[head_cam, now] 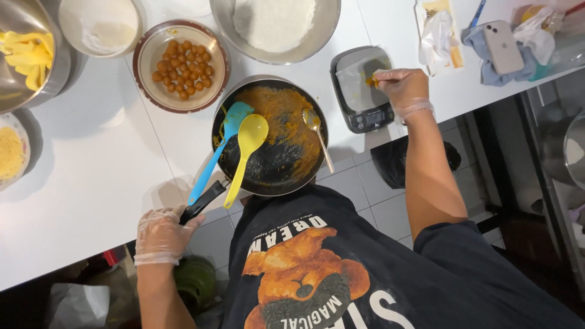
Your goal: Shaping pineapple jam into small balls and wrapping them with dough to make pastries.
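A white worktop (91, 170) fills the left and far part of the view, with grey floor tiles near and to the right of it. At its near edge sits a dark frying pan (270, 137) smeared with orange-yellow paste; a blue spatula (220, 146), a yellow spoon-shaped spatula (245, 155) and a metal spoon (317, 134) rest in it, their handles pointing toward the near side. Far of the pan stands a steel bowl of white powder (274, 24), with a paler bowl of white powder (100, 24) further left and a steel bowl of yellow pieces (27, 55) at the far left edge. Between them, just left of the pan, is a brown-rimmed bowl of small orange-brown balls (181, 66). A dish of yellow crumbs (11, 152) shows at the left edge. Right of the pan is a dark kitchen scale (362, 88) covered with clear film. The left hand (161, 234), gloved in thin clear plastic, is closed around the pan's black handle (201, 204) near the worktop edge. The right hand (399, 85), also gloved, hovers over the scale, fingertips pinched together on a small lump of orange paste (370, 80). A phone (503, 45) lies on a blue cloth (487, 70) at far right, beside crumpled plastic (436, 36).
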